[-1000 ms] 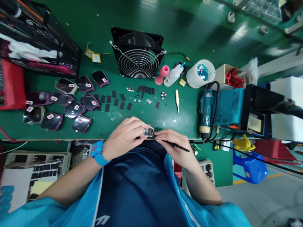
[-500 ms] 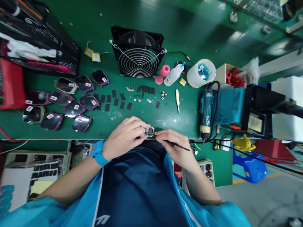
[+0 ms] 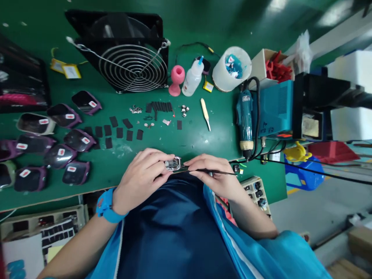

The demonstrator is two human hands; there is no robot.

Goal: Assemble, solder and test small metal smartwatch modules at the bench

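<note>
Between the thumb and fingers of my left hand (image 3: 143, 170) is a small open watch case (image 3: 173, 164), silvery at the rim, with electronic parts inside. My right hand (image 3: 215, 174) is closed around slim black tweezers (image 3: 209, 171). Their tips are just right of the case; whether they touch it I cannot tell. Both hands are at the front edge of the green bench. A blue wrist strap (image 3: 109, 205) circles my left wrist. Beyond my hands lie black foam pads (image 3: 119, 133) and a row of black strips (image 3: 162, 106).
Several watch faces with red-arrow stickers (image 3: 76, 173) lie at the left. A fan (image 3: 138, 71) stands at the back, beside a pink holder (image 3: 176, 79), a squeeze bottle (image 3: 192, 79) and a white tub (image 3: 219, 71). A cream-handled tool (image 3: 205, 110) and a teal electric screwdriver (image 3: 246, 116) are at the right.
The camera view has shifted right and closer, so the bench items appear further left. The watch case and tweezers are still held, with the tips slightly right of the case.
</note>
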